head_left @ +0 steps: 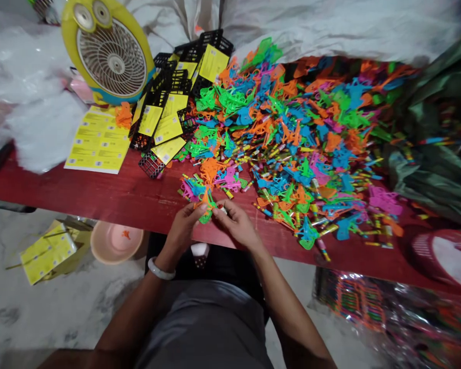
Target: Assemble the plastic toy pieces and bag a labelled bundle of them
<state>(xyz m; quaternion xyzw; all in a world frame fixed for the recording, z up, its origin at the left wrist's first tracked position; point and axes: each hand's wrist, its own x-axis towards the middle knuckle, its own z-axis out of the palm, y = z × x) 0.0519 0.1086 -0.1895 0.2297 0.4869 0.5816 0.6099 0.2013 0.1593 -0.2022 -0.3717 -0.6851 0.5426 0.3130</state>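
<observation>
Both hands meet at the near edge of a red table point(111, 192). My left hand point(182, 225), with a pale bangle on its wrist, pinches a small green plastic toy piece point(207, 211). My right hand point(236, 223) is closed on the same green piece from the right, with something small and white at its fingertips. Just beyond the hands lies a big heap of small plastic toys point(292, 128) in orange, green, blue and pink, mixed with short coloured sticks.
Black mesh baskets with yellow cards point(169, 110) lie at the back left, beside a sheet of yellow labels point(98, 141) and a yellow fan point(109, 51). A pink bowl point(115, 241) and yellow packs point(48, 251) sit on the floor. A red basket point(441, 256) is at right.
</observation>
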